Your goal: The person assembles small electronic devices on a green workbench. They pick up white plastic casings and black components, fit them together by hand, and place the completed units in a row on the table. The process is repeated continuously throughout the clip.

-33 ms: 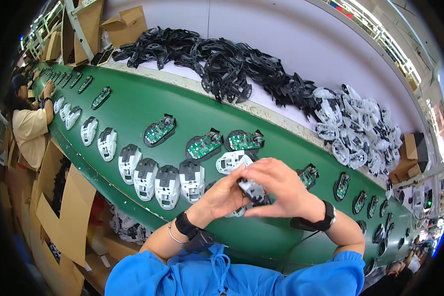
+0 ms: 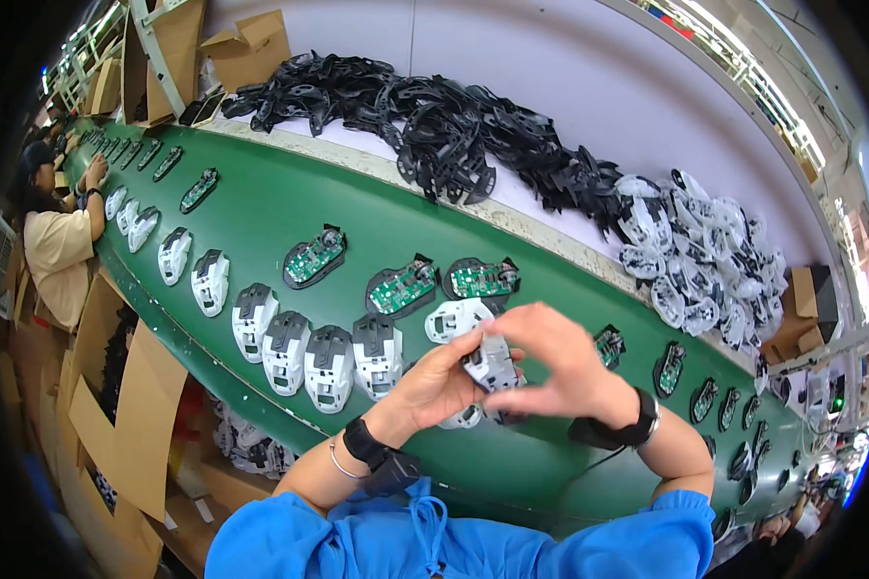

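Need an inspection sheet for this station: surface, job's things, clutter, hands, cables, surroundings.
Surface: green conveyor belt, curving across the view.
Job's things: white mouse shell held by both hands; row of white mouse shells and circuit-board bases on the belt.
Clutter: black frames pile and white shells pile behind the belt.
Hands: left hand and right hand grip the shell.
Cables: nothing seen.
Surroundings: cardboard boxes; co-worker at left.

A long green conveyor belt [image 2: 290, 207] curves across the room. On it lie a row of white mouse shells [image 2: 328, 362], several black bases with green circuit boards [image 2: 403, 287], and more bases [image 2: 668, 369] trailing off toward the far right end.
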`<state>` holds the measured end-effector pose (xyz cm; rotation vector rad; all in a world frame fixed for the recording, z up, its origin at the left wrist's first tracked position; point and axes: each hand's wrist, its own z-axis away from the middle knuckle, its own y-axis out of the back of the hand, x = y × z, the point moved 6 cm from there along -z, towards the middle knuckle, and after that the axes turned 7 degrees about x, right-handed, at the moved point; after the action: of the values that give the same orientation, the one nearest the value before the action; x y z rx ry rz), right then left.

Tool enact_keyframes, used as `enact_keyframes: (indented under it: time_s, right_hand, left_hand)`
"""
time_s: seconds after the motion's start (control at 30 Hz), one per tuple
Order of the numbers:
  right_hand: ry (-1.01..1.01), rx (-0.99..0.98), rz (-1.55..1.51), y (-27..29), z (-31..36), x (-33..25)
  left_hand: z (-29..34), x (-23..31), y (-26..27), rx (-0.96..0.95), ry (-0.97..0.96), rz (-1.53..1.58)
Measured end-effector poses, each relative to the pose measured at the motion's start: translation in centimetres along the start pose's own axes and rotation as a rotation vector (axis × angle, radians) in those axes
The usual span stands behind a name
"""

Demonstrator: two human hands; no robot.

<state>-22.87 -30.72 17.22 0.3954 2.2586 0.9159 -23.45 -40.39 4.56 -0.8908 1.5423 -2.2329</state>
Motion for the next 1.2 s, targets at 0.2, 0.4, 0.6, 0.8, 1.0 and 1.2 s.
enact_keyframes:
  time_s: [0.2, 0.4, 0.6, 0.8, 1.0, 1.2]
  right_hand:
    - [-0.713, 0.222, 0.002, -1.0, -4.6, 22.4]
    - [-1.322, 0.253, 0.12, -5.6, -7.5, 31.7]
    - [-1.245, 0.494, -0.415, -8.0, -6.4, 32.8]
    - [-0.725, 0.297, -0.431, -1.6, -4.4, 18.2]
    - [-0.381, -0.125, -0.017, 1.4, -2.6, 4.4]
    - [-0.776, 0.384, -0.442, 3.2, 1.0, 3.2]
  left_hand:
    - [-0.4, 1.8, 2.5, 0.009, -0.088, 0.025]
    - [0.3, 4.4, 3.2, 0.114, -0.334, -0.198]
    - [0.1, 5.7, 4.2, 0.145, -0.466, -0.248]
    - [1.4, 7.6, 2.2, 0.127, -0.568, -0.549]
    - [3.1, 6.0, -1.0, -0.111, -0.696, -1.098]
    - [4.8, 4.4, -4.3, -0.098, -0.867, -1.313]
